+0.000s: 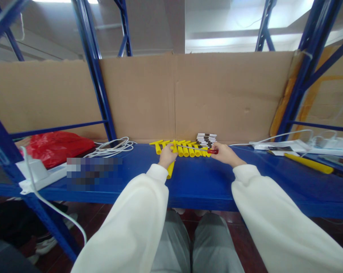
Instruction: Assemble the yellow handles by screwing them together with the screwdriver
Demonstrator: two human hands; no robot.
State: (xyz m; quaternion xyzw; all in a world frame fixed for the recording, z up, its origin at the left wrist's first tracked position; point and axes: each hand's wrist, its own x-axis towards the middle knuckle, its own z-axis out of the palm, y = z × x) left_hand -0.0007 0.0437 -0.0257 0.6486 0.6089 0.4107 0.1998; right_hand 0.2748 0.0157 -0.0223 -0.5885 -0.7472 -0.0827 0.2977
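Observation:
My left hand [168, 156] is closed around a yellow T-shaped piece [170, 170], whose tubular handle sticks out below the fingers toward the shelf's front. In my right hand [224, 154] is a screwdriver [214, 151] with a red handle. Its thin metal shaft points left and reaches the head of the held piece; whether the tip touches a screw is too small to tell. Several more yellow T-shaped pieces [191, 151] lie in a row behind and between my hands. Beside my right hand, at the back, sits a stack of small white-and-dark packets [206, 140].
A blue shelf [199, 185] holds everything, backed by a cardboard panel [216, 94]. On the left are a red plastic bag [59, 148], coiled white cable [117, 146] and a power strip [46, 180]. At right lie a yellow strip-like object [309, 163] and cables.

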